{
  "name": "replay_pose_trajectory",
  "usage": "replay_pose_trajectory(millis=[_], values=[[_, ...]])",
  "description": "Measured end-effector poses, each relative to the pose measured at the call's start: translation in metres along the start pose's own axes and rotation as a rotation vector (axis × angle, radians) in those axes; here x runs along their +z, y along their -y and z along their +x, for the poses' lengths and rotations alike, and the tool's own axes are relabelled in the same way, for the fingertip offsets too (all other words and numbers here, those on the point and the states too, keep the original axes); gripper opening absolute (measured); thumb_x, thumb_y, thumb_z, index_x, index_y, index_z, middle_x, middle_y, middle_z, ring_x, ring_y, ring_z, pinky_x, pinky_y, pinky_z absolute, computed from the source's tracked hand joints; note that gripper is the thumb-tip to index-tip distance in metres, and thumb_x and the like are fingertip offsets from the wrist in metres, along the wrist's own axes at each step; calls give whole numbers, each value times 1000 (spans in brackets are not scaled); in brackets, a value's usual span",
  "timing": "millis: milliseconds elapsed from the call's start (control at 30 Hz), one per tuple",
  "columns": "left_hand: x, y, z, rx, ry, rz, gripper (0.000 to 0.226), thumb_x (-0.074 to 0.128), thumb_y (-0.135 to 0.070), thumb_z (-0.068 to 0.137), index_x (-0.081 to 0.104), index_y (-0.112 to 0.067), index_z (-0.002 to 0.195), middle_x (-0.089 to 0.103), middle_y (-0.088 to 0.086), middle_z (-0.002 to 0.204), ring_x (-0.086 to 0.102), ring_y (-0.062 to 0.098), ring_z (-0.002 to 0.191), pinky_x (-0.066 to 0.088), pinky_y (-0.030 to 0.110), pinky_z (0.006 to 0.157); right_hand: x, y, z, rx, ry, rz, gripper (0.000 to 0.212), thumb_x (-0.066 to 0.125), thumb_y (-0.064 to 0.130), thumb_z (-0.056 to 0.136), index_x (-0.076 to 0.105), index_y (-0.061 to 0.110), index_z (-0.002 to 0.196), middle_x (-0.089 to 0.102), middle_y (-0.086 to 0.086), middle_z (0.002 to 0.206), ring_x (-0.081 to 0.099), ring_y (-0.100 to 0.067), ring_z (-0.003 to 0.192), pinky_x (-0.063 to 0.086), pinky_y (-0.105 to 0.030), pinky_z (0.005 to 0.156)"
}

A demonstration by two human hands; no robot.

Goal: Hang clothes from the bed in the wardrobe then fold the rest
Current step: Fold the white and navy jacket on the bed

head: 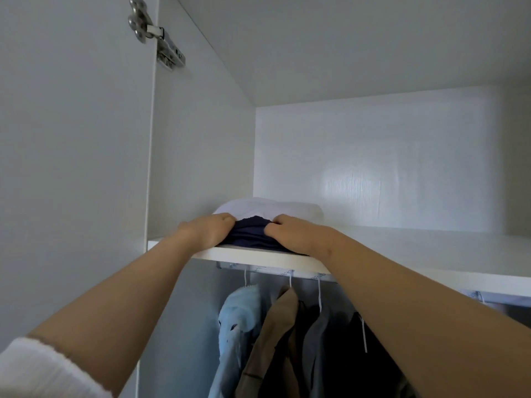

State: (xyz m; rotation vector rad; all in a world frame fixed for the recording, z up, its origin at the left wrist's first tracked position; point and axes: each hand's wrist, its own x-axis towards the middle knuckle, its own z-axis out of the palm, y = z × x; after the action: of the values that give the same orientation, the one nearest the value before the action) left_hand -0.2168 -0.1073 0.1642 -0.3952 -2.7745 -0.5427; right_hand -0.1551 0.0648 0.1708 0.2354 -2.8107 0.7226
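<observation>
Both grips, left hand (207,231) and right hand (296,234), pinch the folded navy garment (250,235). Released at the shelf edge (258,258), it could slide off.

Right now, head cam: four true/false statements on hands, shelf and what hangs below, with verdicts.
1. The left hand and the right hand both grip the navy garment. True.
2. The navy garment lies behind the white garment. False: it lies in front of it, nearer the shelf's edge.
3. Both folded garments sit on the upper shelf. True.
4. Nothing hangs below the shelf. False: a light blue garment and a tan garment hang there.
</observation>
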Motion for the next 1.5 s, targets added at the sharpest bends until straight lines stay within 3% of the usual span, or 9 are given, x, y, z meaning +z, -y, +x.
replay_pose_trajectory(millis=[200, 400, 600, 733, 867, 1100, 1267, 1400, 1500], values=[[-5, 29, 6, -33, -139, 39, 41, 23, -21, 98, 53, -24, 125, 53, 3, 133, 47, 25, 118, 32, 37, 105, 19, 25, 17, -40, 22, -57, 52, 32, 43, 97, 36, 10, 138, 46, -11, 137, 45, -27, 120, 35, -33, 92], [-6, 46, 16, -91, -302, -135, 42, 35, -2, 88, 63, -19, 115, 61, 8, 122, 55, 27, 104, 41, 26, 78, 26, 27, 27, -66, -24, -125, 55, 25, 47, 99, 35, 11, 139, 44, -11, 140, 44, -28, 122, 33, -34, 96], [-3, 48, 12, -56, -356, -113, 41, 34, -9, 91, 62, -21, 117, 58, 8, 127, 53, 30, 111, 44, 33, 90, 21, 25, 24, -26, -135, 14, 57, 20, 48, 99, 42, 14, 139, 39, -7, 146, 38, -26, 131, 27, -32, 104], [-3, 44, -1, -22, -376, -90, 33, 33, -25, 95, 62, -29, 110, 61, 2, 121, 54, 29, 107, 43, 34, 89, 17, 19, 19, 67, -281, 33, 43, 28, 42, 97, 61, 14, 97, 59, -5, 100, 54, -25, 95, 42, -33, 80], [-1, 34, -18, 11, -368, -212, 30, 40, -32, 94, 60, -35, 115, 60, -5, 123, 52, 24, 114, 35, 36, 101, 17, 15, 3, 53, -464, 20, 30, 42, 24, 89, 45, 16, 60, 48, 2, 63, 45, -15, 58, 32, -25, 53], [13, 6, -88, 190, -486, -628, 22, 49, -20, 92, 63, -26, 107, 60, -13, 104, 52, 4, 89, 35, 16, 75, 30, 13, -70, -12, -607, 78, 22, 44, 33, 92, 56, 26, 110, 56, 12, 85, 53, -12, 79, 35, -22, 58], [29, -23, -154, 308, -340, -746, 21, 50, -20, 91, 58, -38, 86, 58, -24, 85, 52, -11, 74, 39, 0, 59, 48, 8, -147, -63, -643, 220, 7, 48, 31, 89, 54, 35, 91, 56, 21, 79, 53, 3, 72, 34, -13, 58], [68, -40, -213, 211, -163, -896, 24, 56, -20, 89, 60, -38, 75, 63, -14, 80, 60, 8, 83, 45, 20, 77, 72, -15, -221, 32, -625, 434, 13, 58, 27, 84, 60, 36, 74, 64, 19, 73, 56, 10, 65, 39, -15, 62], [99, -52, -271, 93, 30, -1053, 22, 55, -14, 91, 63, -29, 76, 65, -5, 79, 60, 13, 81, 45, 12, 66, 96, -33, -279, 108, -568, 558, 18, 60, 19, 85, 63, 32, 72, 67, 19, 70, 61, 3, 69, 51, -23, 70]])
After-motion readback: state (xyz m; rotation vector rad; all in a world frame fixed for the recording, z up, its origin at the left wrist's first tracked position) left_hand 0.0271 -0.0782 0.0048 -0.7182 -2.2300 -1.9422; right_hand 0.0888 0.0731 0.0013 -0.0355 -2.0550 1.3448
